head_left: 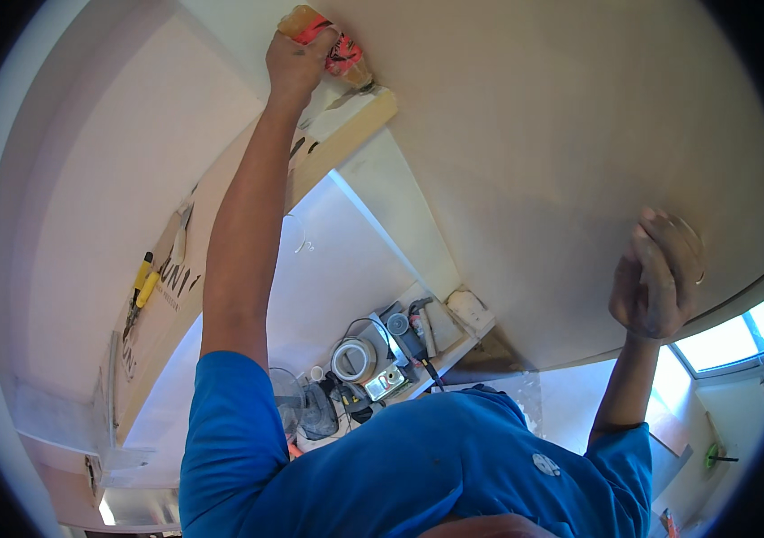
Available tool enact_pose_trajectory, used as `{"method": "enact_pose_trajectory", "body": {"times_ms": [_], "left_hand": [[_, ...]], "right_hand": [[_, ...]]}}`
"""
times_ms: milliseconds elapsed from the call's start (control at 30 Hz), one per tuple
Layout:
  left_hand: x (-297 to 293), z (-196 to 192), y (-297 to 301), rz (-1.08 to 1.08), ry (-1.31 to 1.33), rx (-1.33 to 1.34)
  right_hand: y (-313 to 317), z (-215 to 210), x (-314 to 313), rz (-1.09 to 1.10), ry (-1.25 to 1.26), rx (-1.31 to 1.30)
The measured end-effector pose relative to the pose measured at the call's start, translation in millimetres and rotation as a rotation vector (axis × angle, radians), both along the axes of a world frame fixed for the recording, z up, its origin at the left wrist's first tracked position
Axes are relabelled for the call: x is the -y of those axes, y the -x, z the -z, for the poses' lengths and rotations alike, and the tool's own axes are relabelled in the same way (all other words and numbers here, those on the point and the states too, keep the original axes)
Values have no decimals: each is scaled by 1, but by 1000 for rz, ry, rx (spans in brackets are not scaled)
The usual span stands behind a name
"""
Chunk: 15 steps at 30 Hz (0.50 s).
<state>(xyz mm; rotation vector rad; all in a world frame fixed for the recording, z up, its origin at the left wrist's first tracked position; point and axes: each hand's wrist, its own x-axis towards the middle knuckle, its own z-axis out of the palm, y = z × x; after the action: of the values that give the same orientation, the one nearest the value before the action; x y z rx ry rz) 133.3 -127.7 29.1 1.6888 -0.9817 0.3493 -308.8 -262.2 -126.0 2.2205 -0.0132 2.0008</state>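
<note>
Red-labelled bottle [346, 59] is clasped in the left grip [298, 68], wooden edge [343, 139] near it; right grip [660, 280] curls loosely, contents unclear.

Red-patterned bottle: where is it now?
In the head view, the bottle is near the top, left of centre, in the left hand, by the wooden ledge.

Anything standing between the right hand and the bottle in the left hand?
Nothing visible does: in this view only the pale, smooth panel shows between the right hand and the bottle, which the left hand grips.
</note>
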Motion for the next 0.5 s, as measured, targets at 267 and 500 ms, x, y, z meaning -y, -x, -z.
{"method": "enact_pose_trajectory", "body": {"times_ms": [267,500], "left_hand": [[7,7,-8,42,-7,73],[8,3,-9,85,-122,117]], "right_hand": [[2,0,3,-32,7,-21],[2,-2,3,-63,6,-25]]}}
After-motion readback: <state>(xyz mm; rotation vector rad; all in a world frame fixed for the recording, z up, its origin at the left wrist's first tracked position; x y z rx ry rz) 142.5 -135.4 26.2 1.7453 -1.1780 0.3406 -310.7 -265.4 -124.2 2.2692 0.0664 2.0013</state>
